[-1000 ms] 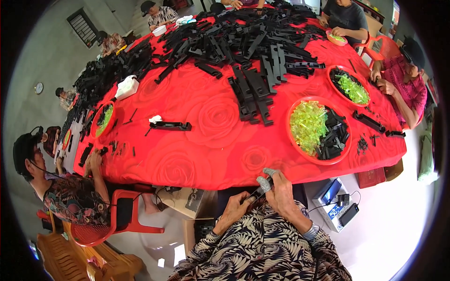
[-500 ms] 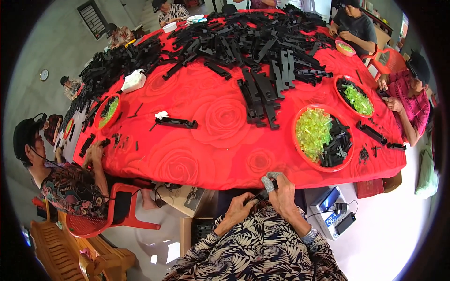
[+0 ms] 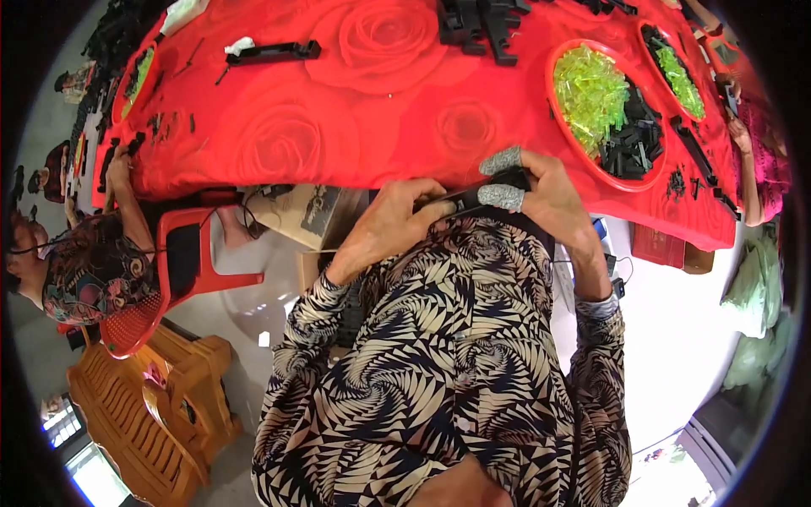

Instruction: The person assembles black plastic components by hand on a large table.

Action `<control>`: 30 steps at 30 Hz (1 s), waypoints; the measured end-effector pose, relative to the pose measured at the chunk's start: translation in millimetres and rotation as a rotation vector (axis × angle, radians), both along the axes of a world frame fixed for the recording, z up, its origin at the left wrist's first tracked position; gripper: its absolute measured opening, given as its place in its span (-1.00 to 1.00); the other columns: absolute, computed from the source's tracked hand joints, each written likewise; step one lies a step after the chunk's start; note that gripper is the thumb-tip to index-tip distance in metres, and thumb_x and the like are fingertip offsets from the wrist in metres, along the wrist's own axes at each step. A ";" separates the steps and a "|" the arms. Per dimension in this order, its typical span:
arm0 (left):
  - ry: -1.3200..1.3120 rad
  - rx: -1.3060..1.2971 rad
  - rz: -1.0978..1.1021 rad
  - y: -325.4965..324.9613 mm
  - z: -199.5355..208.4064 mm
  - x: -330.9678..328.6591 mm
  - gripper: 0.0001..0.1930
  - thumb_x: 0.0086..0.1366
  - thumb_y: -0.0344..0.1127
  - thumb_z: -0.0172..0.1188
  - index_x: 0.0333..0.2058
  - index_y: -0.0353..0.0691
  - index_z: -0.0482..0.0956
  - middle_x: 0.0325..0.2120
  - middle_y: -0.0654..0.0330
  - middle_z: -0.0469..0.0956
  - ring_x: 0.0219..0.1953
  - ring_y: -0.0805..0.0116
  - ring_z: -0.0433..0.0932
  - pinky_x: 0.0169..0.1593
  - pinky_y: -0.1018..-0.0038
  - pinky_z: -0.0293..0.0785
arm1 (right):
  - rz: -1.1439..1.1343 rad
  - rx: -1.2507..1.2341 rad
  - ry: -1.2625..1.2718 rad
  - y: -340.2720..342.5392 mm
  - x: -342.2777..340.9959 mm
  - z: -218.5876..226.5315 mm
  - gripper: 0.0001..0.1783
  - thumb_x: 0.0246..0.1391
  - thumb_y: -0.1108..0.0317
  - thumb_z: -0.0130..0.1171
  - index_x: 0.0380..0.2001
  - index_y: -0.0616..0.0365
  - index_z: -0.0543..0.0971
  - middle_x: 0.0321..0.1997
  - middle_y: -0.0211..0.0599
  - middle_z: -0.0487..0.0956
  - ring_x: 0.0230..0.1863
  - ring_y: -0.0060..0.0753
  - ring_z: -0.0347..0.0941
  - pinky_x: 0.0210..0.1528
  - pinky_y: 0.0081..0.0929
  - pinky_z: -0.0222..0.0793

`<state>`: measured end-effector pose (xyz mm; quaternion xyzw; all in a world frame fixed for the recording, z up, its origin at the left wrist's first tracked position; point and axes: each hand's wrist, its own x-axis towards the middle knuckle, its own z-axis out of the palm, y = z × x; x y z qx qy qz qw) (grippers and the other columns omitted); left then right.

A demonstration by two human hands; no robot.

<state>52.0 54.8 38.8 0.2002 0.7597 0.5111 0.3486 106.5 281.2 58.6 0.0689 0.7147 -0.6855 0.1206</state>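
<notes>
Between my two hands, just off the table's near edge, is a long black plastic part [image 3: 470,199]. My left hand [image 3: 390,221] is closed around its left end. On the other end my right hand [image 3: 553,201] is closed, with grey knitted covers [image 3: 502,198] on its thumb and forefinger. My fingers hide much of the part. Beyond my right hand, an orange-red basket [image 3: 646,181] holds yellow-green clear plastic pieces [image 3: 587,95] and small black pieces [image 3: 634,139].
Black plastic parts [image 3: 477,25] lie on the red rose-patterned tablecloth [image 3: 338,127]. Another black part [image 3: 274,52] has a white wad [image 3: 240,46] beside it. A co-worker [image 3: 84,270] sits at left near a red chair [image 3: 190,253]; another co-worker's arm [image 3: 748,173] shows at right.
My view has tilted downward, so the table stands higher in the picture and its far side is out of sight. Both hands still hold the black part, now seen larger.
</notes>
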 end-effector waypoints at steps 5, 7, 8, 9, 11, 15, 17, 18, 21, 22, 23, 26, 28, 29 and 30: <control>0.056 -0.064 -0.040 -3.4 4.0 1.9 -0.73 0.24 -0.29 0.17 -0.25 -0.44 0.57 -0.59 0.06 0.57 -0.52 0.38 0.49 -0.38 0.39 0.37 | 0.071 0.143 0.058 -1.5 8.6 -4.0 -0.62 -0.07 0.39 0.41 -0.19 0.36 0.56 -0.35 -0.32 0.63 -0.28 -0.61 0.50 -0.20 -0.56 0.45; 0.143 -0.038 -0.045 -2.2 0.1 4.9 -0.73 0.24 -0.29 0.17 -0.26 -0.44 0.56 -0.60 0.02 0.55 -0.54 0.33 0.48 -0.37 0.37 0.38 | 0.072 0.155 0.109 -1.7 8.7 -5.7 -0.62 -0.08 0.39 0.40 -0.20 0.36 0.57 -0.37 -0.31 0.63 -0.28 -0.63 0.49 -0.22 -0.55 0.45; 0.234 -0.014 -0.052 -0.5 -1.0 4.3 -0.73 0.24 -0.28 0.17 -0.27 -0.44 0.56 -0.60 -0.02 0.53 -0.55 0.29 0.48 -0.37 0.35 0.39 | 0.101 0.257 0.140 -1.5 7.1 -3.4 -0.64 -0.08 0.36 0.39 -0.22 0.33 0.57 -0.39 -0.25 0.62 -0.32 -0.55 0.51 -0.26 -0.49 0.44; 0.239 -0.014 -0.051 0.0 -2.0 3.8 -0.73 0.24 -0.28 0.17 -0.27 -0.44 0.56 -0.60 -0.02 0.53 -0.55 0.29 0.48 -0.37 0.35 0.39 | 0.127 0.359 0.173 -2.2 6.6 -2.2 -0.65 -0.08 0.33 0.38 -0.24 0.31 0.57 -0.42 -0.18 0.62 -0.36 -0.46 0.54 -0.29 -0.43 0.43; 0.226 -0.058 -0.096 1.7 0.7 -1.2 -0.75 0.24 -0.27 0.17 -0.28 -0.41 0.55 -0.61 -0.08 0.51 -0.56 0.20 0.49 -0.38 0.32 0.39 | 0.186 0.477 0.183 -1.7 4.2 3.6 -0.66 -0.07 0.30 0.36 -0.26 0.28 0.57 -0.42 -0.10 0.60 -0.38 -0.28 0.55 -0.31 -0.34 0.42; 0.334 -0.084 -0.137 -4.1 3.5 1.5 -0.76 0.20 -0.24 0.17 -0.26 -0.28 0.57 -0.48 -0.14 0.56 -0.35 -0.15 0.56 -0.26 0.15 0.48 | 0.308 0.653 0.304 -6.7 2.5 4.3 -0.69 -0.04 0.19 0.27 -0.33 0.20 0.52 -0.46 0.07 0.55 -0.37 0.21 0.49 -0.35 -0.05 0.37; 0.399 -0.119 -0.171 -5.7 2.7 5.5 -0.76 0.19 -0.23 0.17 -0.25 -0.25 0.57 -0.43 -0.15 0.56 -0.30 -0.17 0.56 -0.22 0.10 0.50 | 0.367 0.716 0.328 -8.8 4.7 -4.7 -0.69 -0.04 0.18 0.26 -0.37 0.20 0.51 -0.47 0.09 0.55 -0.40 0.22 0.49 -0.37 0.00 0.38; 0.364 -0.181 -0.179 -9.2 3.9 10.2 -0.76 0.19 -0.22 0.17 -0.24 -0.24 0.57 -0.42 -0.15 0.56 -0.30 -0.17 0.56 -0.22 0.08 0.50 | 0.452 0.768 0.286 -9.7 5.5 -9.3 -0.67 -0.04 0.16 0.27 -0.37 0.21 0.51 -0.49 0.09 0.54 -0.41 0.23 0.50 -0.38 0.01 0.40; 0.342 -0.236 -0.249 -6.0 -2.5 25.5 -0.76 0.20 -0.21 0.17 -0.21 -0.19 0.57 -0.44 -0.13 0.57 -0.31 -0.16 0.56 -0.24 0.07 0.49 | 0.454 0.871 0.244 -8.9 27.0 -15.7 -0.59 -0.05 0.07 0.29 -0.39 0.23 0.49 -0.50 0.13 0.56 -0.40 0.25 0.52 -0.39 0.04 0.42; 0.379 -0.250 -0.287 -4.3 -10.1 28.1 -0.75 0.21 -0.19 0.16 -0.19 -0.16 0.57 -0.46 -0.12 0.56 -0.32 -0.15 0.56 -0.27 0.09 0.49 | 0.376 0.795 0.255 -8.8 35.8 -26.8 -0.62 -0.08 0.12 0.30 -0.38 0.23 0.50 -0.47 0.16 0.56 -0.38 0.27 0.52 -0.35 0.05 0.43; 0.362 -0.241 -0.292 -5.2 -7.4 30.8 -0.75 0.22 -0.19 0.16 -0.19 -0.17 0.57 -0.46 -0.13 0.56 -0.32 -0.16 0.56 -0.27 0.08 0.48 | 0.350 0.744 0.242 -10.5 41.0 -30.6 -0.64 -0.12 0.18 0.31 -0.36 0.24 0.50 -0.45 0.18 0.56 -0.38 0.29 0.51 -0.32 0.06 0.43; 0.336 -0.216 -0.317 -9.8 -7.8 38.1 -0.75 0.22 -0.18 0.16 -0.19 -0.17 0.56 -0.48 -0.14 0.56 -0.32 -0.17 0.56 -0.27 0.05 0.48 | 0.333 0.754 0.056 -16.7 49.8 -31.1 -0.60 -0.10 0.12 0.38 -0.34 0.25 0.57 -0.44 0.09 0.61 -0.30 0.18 0.57 -0.26 -0.10 0.47; 0.349 -0.195 -0.328 -9.1 -11.6 37.9 -0.73 0.23 -0.18 0.15 -0.21 -0.27 0.54 -0.51 -0.15 0.54 -0.34 -0.20 0.54 -0.31 0.04 0.45 | 0.272 0.757 0.218 -24.6 53.0 -17.4 -0.67 -0.13 0.28 0.35 -0.34 0.29 0.57 -0.55 0.11 0.55 -0.46 0.14 0.55 -0.40 -0.16 0.44; 0.379 -0.146 -0.318 -10.5 -16.4 38.6 -0.72 0.23 -0.19 0.15 -0.22 -0.29 0.53 -0.51 -0.15 0.53 -0.34 -0.20 0.53 -0.31 0.05 0.43 | 0.328 0.731 0.201 -24.8 53.3 -16.1 -0.70 0.01 0.20 0.25 -0.27 0.21 0.57 -0.51 0.02 0.58 -0.45 0.10 0.55 -0.38 -0.16 0.43; 0.405 -0.095 -0.313 -10.5 -13.8 37.7 -0.72 0.23 -0.19 0.15 -0.23 -0.31 0.52 -0.52 -0.15 0.52 -0.34 -0.20 0.53 -0.32 0.06 0.42 | 0.383 0.706 0.176 -24.7 52.5 -13.0 -0.70 0.15 0.13 0.16 -0.21 0.12 0.56 -0.46 -0.07 0.60 -0.43 0.06 0.54 -0.37 -0.16 0.42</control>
